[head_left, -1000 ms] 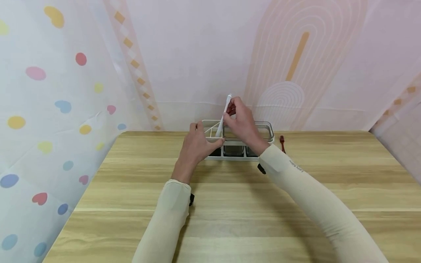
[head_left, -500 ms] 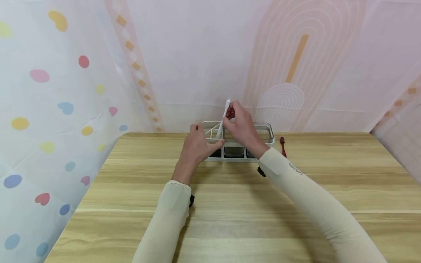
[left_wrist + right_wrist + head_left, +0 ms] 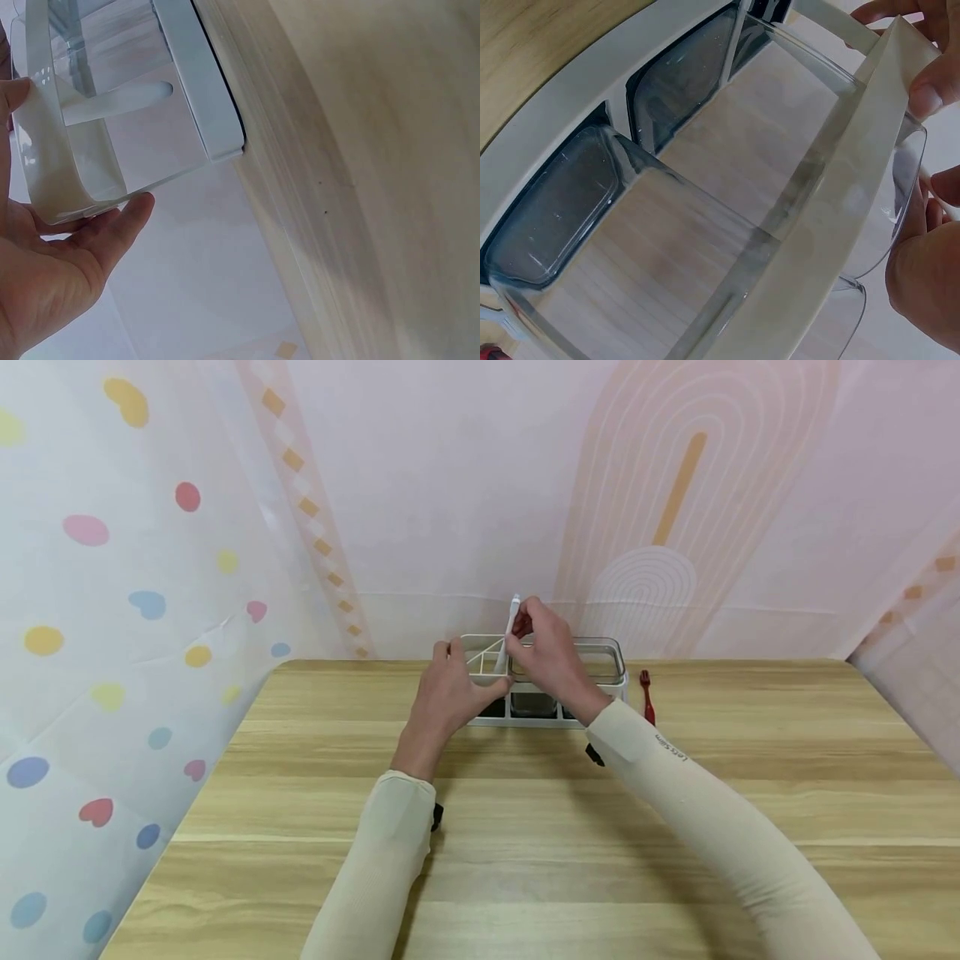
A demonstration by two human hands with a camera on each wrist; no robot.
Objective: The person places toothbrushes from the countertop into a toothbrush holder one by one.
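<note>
Left hand cupping the rack end, right hand pinching a white stick above its rim, red fork lying well right of the fingers, seen only from the head view.

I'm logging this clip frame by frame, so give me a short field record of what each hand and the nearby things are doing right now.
left hand: grips the left end of the white organizer, fingers curled round its rim
right hand: pinches a white utensil above the left compartment
white utensil: tilted, lower end down inside the organizer
organizer: white frame with clear inserts, standing at the far edge of the wooden table
red fork: lies on the table right of the organizer, untouched
</note>
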